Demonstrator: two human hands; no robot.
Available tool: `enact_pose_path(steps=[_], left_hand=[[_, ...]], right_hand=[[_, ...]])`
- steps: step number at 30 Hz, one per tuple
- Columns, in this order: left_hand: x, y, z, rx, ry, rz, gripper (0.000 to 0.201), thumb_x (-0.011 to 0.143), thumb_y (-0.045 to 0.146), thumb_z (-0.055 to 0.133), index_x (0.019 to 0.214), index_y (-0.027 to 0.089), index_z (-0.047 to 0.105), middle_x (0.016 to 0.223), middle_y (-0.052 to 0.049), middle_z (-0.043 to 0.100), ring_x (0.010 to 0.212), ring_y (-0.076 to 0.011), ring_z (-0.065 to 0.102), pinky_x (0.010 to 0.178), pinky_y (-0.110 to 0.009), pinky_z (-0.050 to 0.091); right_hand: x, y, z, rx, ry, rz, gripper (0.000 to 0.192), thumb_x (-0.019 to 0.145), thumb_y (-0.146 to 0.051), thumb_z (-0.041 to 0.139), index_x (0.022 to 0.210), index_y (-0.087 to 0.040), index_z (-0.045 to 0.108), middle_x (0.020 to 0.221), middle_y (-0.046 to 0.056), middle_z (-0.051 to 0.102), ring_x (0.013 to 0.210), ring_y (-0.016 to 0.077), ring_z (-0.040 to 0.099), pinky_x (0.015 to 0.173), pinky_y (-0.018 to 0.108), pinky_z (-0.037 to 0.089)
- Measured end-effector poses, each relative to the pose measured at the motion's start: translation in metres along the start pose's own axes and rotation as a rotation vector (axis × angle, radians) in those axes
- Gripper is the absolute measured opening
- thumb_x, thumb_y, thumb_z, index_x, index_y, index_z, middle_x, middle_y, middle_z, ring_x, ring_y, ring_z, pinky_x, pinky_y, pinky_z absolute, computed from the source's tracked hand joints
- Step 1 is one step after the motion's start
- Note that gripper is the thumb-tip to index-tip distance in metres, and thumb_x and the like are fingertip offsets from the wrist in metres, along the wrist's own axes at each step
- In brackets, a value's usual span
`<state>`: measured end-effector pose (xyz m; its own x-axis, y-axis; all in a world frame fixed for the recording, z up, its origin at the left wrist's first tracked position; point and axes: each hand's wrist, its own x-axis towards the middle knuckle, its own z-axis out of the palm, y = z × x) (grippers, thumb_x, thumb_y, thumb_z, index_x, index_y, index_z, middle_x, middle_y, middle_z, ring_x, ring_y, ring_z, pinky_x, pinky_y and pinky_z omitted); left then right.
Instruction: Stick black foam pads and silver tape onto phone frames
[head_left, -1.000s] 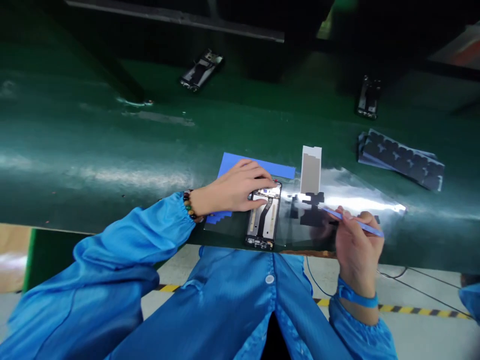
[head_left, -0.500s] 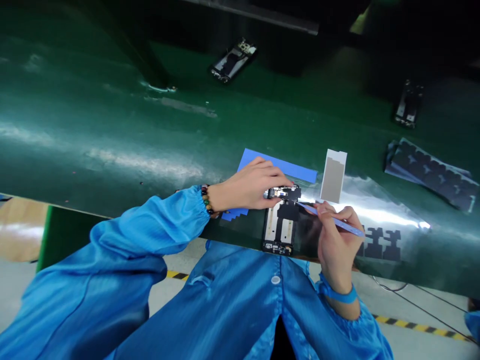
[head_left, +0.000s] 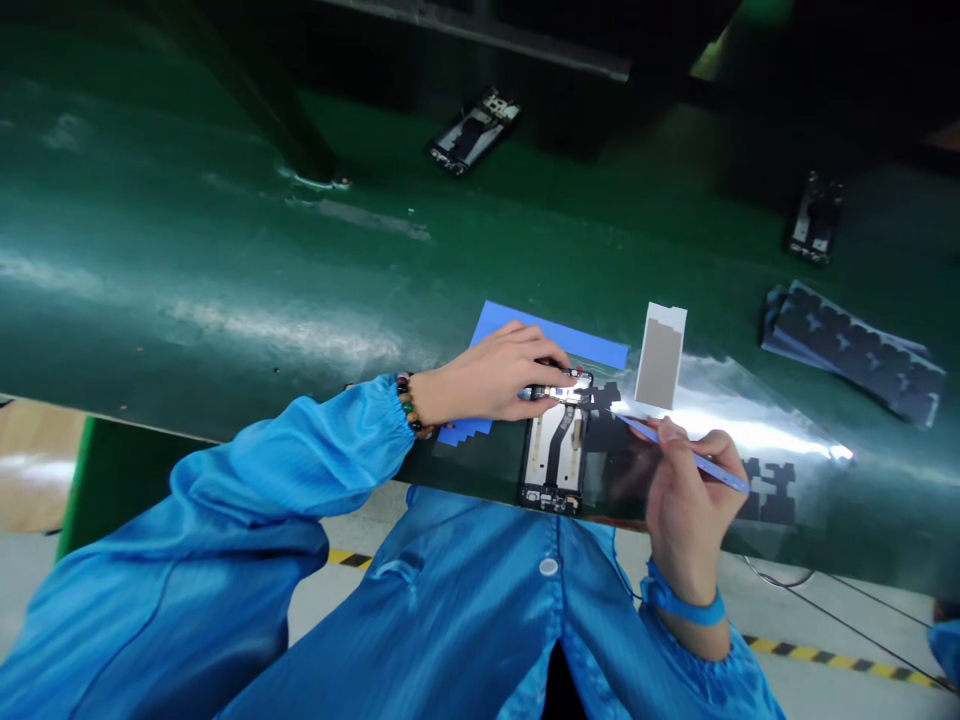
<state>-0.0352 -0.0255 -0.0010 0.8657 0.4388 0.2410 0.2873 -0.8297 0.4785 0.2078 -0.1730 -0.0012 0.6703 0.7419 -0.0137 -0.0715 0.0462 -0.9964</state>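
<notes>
- Wearing blue sleeves, leaning over the near edge of the green tabletop (head_left: 225,300).
- Lying flat at that near edge, straight ahead of the body: the open phone frame (head_left: 553,455), long axis running away from the body.
- Pressing down on the far end of the phone frame: the left hand (head_left: 491,378), fingers curled over the top edge, grip clenched on the frame to steady it; beaded bracelet (head_left: 407,405) sitting at the wrist.
- Pinching a thin blue tweezer (head_left: 694,458) just right of the phone frame: the right hand (head_left: 690,510), grip grasping the tool pen-fashion, tip pointing toward the frame's upper right corner.
- Carrying a small black sticker (head_left: 604,396) at the tweezer tip, touching or just beside that corner; hard to tell which.
- Spreading right of the phone frame: a clear glossy film sheet (head_left: 757,430) with more black cut-outs (head_left: 772,490) on it.
- Standing just beyond, up and right of the frame: a grey-white liner card (head_left: 660,355); peeking out behind the left hand, a blue sheet (head_left: 555,340).
- Resting far right of the frame, a stack of dark sticker sheets (head_left: 851,350); far beyond it, two more phone frames (head_left: 474,130).
- Risking a crooked or creased sticker, likely if the frame slips under the left fingers or the tweezer tip wavers; glare off the film possibly hiding the alignment edge.
</notes>
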Motion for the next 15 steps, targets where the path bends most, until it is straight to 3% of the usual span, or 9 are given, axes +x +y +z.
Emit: enact_pose_path(steps=[8, 15], left_hand=[[0.002, 0.003, -0.003, -0.078, 0.011, -0.063, 0.046, 0.106, 0.035, 0.070, 0.150, 0.021, 0.066, 0.138, -0.009, 0.075, 0.122, -0.0265, 0.066, 0.103, -0.042, 0.044], [0.001, 0.007, -0.003, -0.073, 0.006, -0.140, 0.050, 0.104, 0.038, 0.072, 0.151, 0.023, 0.065, 0.135, -0.008, 0.077, 0.118, -0.0260, 0.067, 0.102, -0.043, 0.043]], right_hand=[[-0.013, 0.000, 0.012, -0.041, -0.035, -0.005, 0.040, 0.082, -0.024, 0.092, 0.076, -0.024, 0.052, 0.076, -0.004, 0.073, 0.094, 0.0195, 0.080, 0.101, 0.041, 0.063], [-0.027, 0.005, 0.029, -0.051, 0.039, -0.053, 0.043, 0.085, -0.028, 0.091, 0.078, -0.025, 0.048, 0.079, -0.003, 0.072, 0.092, 0.0192, 0.080, 0.100, 0.043, 0.065]])
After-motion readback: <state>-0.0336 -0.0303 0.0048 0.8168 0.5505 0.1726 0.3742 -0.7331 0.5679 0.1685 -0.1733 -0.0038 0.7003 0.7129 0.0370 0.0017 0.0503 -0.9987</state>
